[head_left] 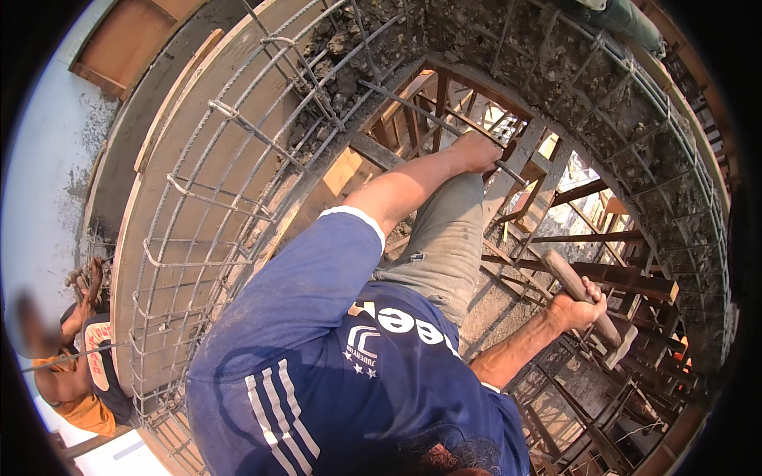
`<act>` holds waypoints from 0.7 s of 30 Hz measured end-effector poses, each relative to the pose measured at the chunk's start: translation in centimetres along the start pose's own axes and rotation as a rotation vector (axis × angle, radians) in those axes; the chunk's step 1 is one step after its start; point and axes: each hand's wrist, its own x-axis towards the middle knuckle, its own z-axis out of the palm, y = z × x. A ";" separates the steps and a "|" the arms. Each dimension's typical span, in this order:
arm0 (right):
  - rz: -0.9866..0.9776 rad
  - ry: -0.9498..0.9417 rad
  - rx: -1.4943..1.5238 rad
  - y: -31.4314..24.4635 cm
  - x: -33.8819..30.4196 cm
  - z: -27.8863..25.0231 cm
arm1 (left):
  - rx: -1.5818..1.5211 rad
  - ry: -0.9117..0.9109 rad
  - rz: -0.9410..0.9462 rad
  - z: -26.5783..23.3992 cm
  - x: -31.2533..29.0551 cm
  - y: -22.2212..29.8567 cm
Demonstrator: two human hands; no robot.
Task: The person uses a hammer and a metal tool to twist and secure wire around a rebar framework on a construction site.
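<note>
Blue shirt (333,373) w/ white lettering + stripes. L hand (478,151): fingers wrapped round metal rod (421,113), slanting across timber frame's (615,276) upper-left corner. R hand (578,308): fingers curled round wood-handled hammer (565,274), frame's right side. Co-worker (59,382), far L: red print on clothes.

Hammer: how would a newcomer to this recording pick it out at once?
Start at the blue shirt and follow the right forearm to the right hand, which grips the hammer. Its thick wooden handle ends in a blocky head, unlike the slim bar in the left hand.
</note>
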 end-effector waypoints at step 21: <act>-0.038 0.029 -0.063 -0.2 1.4 -0.3 | -0.012 0.040 -0.041 0.1 -0.2 0.1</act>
